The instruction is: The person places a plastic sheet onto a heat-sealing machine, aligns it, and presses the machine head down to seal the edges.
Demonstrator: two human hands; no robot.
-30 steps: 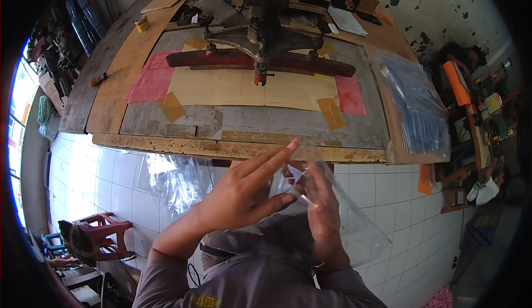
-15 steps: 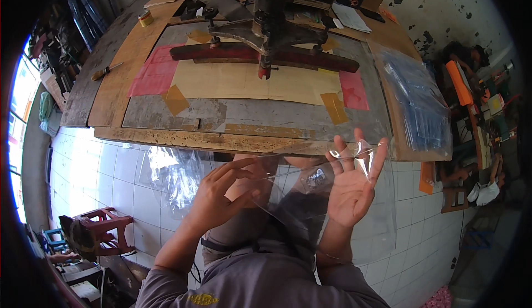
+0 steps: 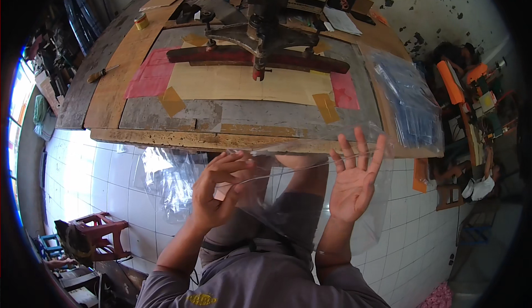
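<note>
A clear plastic sheet (image 3: 288, 208) spreads between my hands in front of the bench edge; whether it is a single layer or a bag I cannot tell. My left hand (image 3: 217, 189) is closed, its thumb and bent fingers gripping the sheet's left part. Held flat with fingers spread, my right hand (image 3: 353, 191) lies against the film, palm showing. A taut fold of the plastic runs across from one hand to the other. Above the bench, a red press bar (image 3: 260, 58) hangs over a cream sheet (image 3: 238, 83) taped down at its corners.
Bluish clear plastic pieces (image 3: 407, 106) are piled on the bench's right side. More clear plastic (image 3: 172, 180) hangs at the front edge, left of my legs. A screwdriver (image 3: 102, 73) and a small jar (image 3: 141, 21) lie left. A red stool (image 3: 105, 236) stands on the tiled floor.
My left hand has turned and shifted slightly, its fingers bending more over the plastic. The film over my right fingers has flattened, losing its bright creases. The view has shifted a little.
</note>
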